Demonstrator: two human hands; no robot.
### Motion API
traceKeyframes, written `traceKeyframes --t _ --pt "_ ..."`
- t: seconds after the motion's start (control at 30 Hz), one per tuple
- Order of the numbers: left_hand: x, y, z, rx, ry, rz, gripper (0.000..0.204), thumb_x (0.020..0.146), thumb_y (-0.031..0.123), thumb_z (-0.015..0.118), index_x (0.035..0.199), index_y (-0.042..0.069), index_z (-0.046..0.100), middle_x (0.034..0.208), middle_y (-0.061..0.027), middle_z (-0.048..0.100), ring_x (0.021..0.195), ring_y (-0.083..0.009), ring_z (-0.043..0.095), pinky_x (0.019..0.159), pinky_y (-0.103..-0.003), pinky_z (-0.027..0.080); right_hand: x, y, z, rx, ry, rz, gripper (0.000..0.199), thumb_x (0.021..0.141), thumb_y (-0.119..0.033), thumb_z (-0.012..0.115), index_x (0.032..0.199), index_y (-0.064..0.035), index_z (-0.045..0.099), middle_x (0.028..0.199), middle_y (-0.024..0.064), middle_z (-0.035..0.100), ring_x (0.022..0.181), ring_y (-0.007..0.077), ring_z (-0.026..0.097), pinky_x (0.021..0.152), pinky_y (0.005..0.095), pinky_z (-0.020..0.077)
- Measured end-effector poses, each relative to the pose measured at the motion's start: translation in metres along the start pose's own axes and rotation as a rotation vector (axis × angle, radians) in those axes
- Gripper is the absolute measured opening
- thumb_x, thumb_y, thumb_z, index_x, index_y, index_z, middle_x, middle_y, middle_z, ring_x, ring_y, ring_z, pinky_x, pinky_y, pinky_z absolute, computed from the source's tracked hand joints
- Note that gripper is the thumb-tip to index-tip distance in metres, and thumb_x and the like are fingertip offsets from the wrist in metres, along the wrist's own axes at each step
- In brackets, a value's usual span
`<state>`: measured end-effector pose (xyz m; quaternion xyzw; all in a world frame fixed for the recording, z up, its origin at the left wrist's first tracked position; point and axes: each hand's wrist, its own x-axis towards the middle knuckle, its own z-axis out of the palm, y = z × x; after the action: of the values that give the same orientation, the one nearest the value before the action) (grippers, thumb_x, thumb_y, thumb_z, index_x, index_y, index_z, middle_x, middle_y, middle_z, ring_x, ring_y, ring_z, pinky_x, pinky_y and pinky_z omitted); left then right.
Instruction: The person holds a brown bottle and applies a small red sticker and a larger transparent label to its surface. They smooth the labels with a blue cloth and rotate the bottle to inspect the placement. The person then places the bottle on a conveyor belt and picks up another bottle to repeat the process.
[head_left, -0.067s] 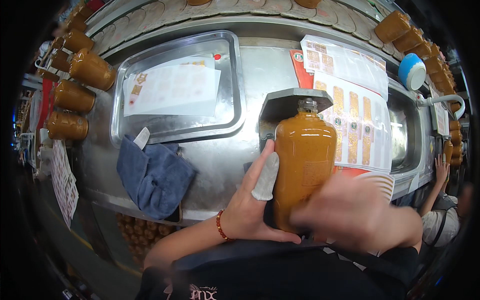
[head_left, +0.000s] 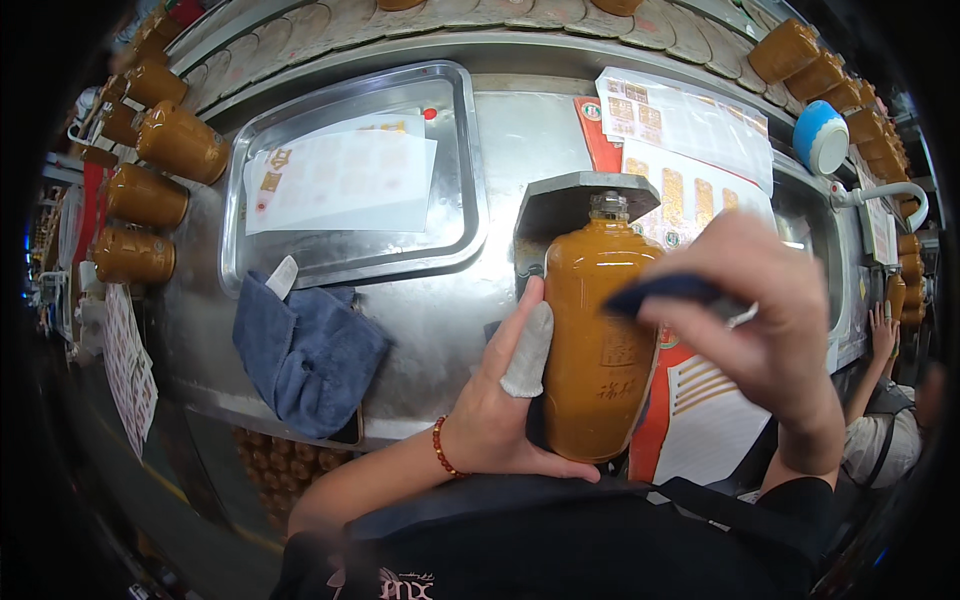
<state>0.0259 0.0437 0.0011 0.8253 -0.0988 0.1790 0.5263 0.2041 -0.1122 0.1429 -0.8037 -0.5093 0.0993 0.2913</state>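
A brown bottle (head_left: 590, 350) with a clear glass neck and raised marks on its front lies tilted in a grey metal holder (head_left: 550, 200) with an angular top edge. Along its left side my left hand (head_left: 500, 410) steadies it, thumb at the base. One of that hand's fingers wears a pale cloth finger cover (head_left: 527, 350). Over the bottle's right side hovers my right hand (head_left: 765, 310), blurred, pinching a dark blue, pointed, flat piece (head_left: 665, 292). Whether that piece touches the bottle I cannot tell.
Sticker sheets (head_left: 700, 190) lie right of the bottle over red-and-white card, beside a sink (head_left: 815, 210). On the left are a metal tray (head_left: 350, 270) with papers, a blue cloth (head_left: 310, 350) and several brown bottles (head_left: 150, 195). Another person's hand (head_left: 883, 335) is at far right.
My right hand has risen from the bottle's lower right, up and to the right, uncovering the lower front and showing the dark blue piece. My left hand stays on the bottle.
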Motion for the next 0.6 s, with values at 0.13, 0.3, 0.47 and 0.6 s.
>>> traceKeyframes --t 0.13,0.3,0.47,0.6 --pt "0.004 -0.002 0.001 0.0 -0.006 0.017 0.148 0.059 0.054 0.099 0.164 -0.003 0.013 0.165 -0.0375 0.015 0.151 -0.0514 0.029 0.121 -0.049 0.033 -0.036 -0.017 0.03 -0.218 0.056 -0.545 0.025 0.073 -0.012 0.073 0.098 -0.0067 0.074 0.079 0.0005 0.059 0.071 0.0147 0.058 0.06 0.0291 0.0454" --pt "-0.001 -0.002 0.001 0.01 0.002 0.011 0.151 0.057 0.053 0.101 0.165 -0.003 0.01 0.164 -0.037 0.017 0.152 -0.0505 0.028 0.122 -0.05 0.032 -0.019 0.0 0.025 0.009 0.025 -0.292 0.023 0.078 -0.012 0.076 0.101 -0.0091 0.074 0.08 0.0034 0.059 0.07 0.0217 0.06 0.061 0.0319 0.0472" --pt "0.006 -0.006 0.003 0.001 -0.034 0.034 0.153 0.057 0.054 0.1 0.165 -0.003 0.008 0.165 -0.0354 0.015 0.153 -0.0504 0.025 0.122 -0.051 0.031 -0.051 -0.013 0.037 -0.089 0.042 -0.424 0.024 0.087 -0.013 0.073 0.11 -0.0104 0.077 0.089 0.0019 0.069 0.073 0.0198 0.063 0.065 0.0323 0.051" --pt "0.001 0.001 0.0 0.079 -0.03 0.036 0.155 0.058 0.054 0.1 0.165 -0.002 0.003 0.165 -0.0339 0.016 0.154 -0.0494 0.024 0.123 -0.052 0.029 -0.023 0.017 0.013 0.118 0.126 -0.133 0.018 0.081 -0.01 0.077 0.099 -0.0106 0.076 0.078 0.0059 0.063 0.074 0.0251 0.064 0.066 0.0354 0.0523"
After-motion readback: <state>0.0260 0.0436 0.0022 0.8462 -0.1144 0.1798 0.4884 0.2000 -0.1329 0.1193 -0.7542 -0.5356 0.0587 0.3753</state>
